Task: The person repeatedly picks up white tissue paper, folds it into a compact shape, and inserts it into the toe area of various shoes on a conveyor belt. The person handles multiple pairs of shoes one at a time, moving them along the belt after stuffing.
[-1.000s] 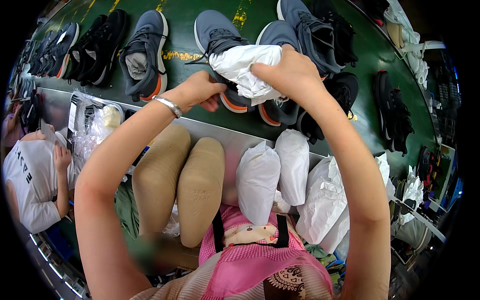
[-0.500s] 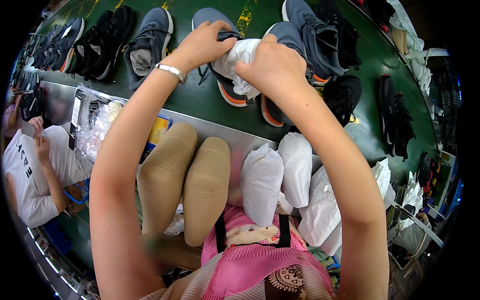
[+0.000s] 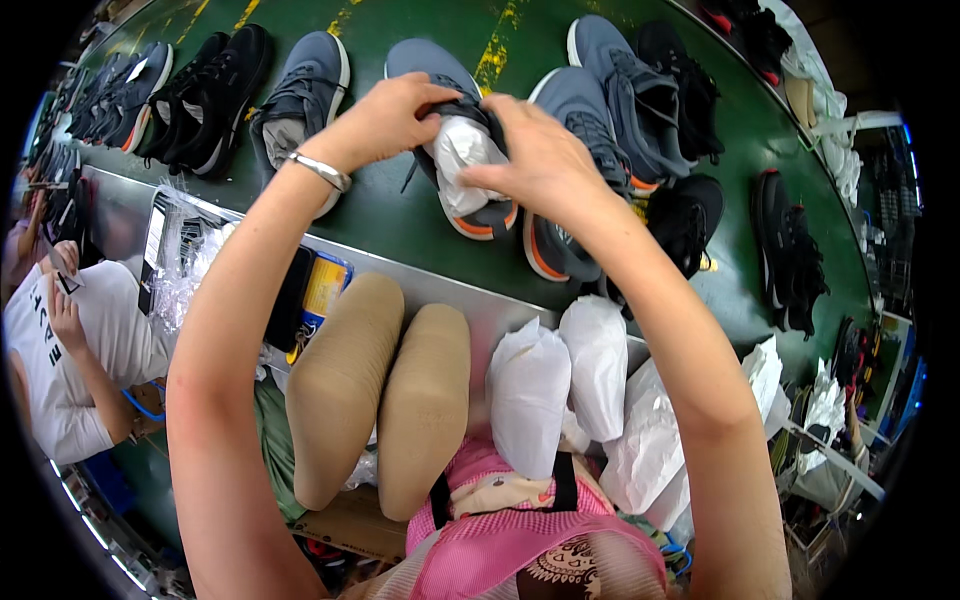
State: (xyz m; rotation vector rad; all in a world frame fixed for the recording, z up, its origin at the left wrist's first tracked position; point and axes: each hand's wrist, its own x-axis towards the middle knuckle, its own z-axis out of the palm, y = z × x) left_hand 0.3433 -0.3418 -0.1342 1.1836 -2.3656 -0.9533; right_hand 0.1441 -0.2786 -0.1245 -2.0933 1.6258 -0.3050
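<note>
A grey-blue sneaker (image 3: 425, 62) with an orange and dark heel sits on the green table, toe pointing away from me. A wad of white paper (image 3: 465, 160) fills its opening. My left hand (image 3: 390, 118) grips the sneaker by its tongue and laces, fingers bent over the dark upper part. My right hand (image 3: 545, 158) is on the other side of the opening, thumb and fingers spread apart. Its fingertips reach the collar, and its thumb lies against the paper. Another grey-blue sneaker (image 3: 570, 95) stands just right of it.
More sneakers line the table: a grey one (image 3: 305, 85), black ones (image 3: 225, 100) and a dark shoe (image 3: 685, 215). Nearer stand tan stacked insole-shaped forms (image 3: 345, 380) and white paper-wrapped bundles (image 3: 530, 390). Clear plastic bags (image 3: 195, 265) lie left; a person (image 3: 85, 350) sits there.
The paper sits lower inside the sneaker's opening. My right hand has loosened from the paper and spread its fingers toward the collar; my left hand has stayed at the laces.
</note>
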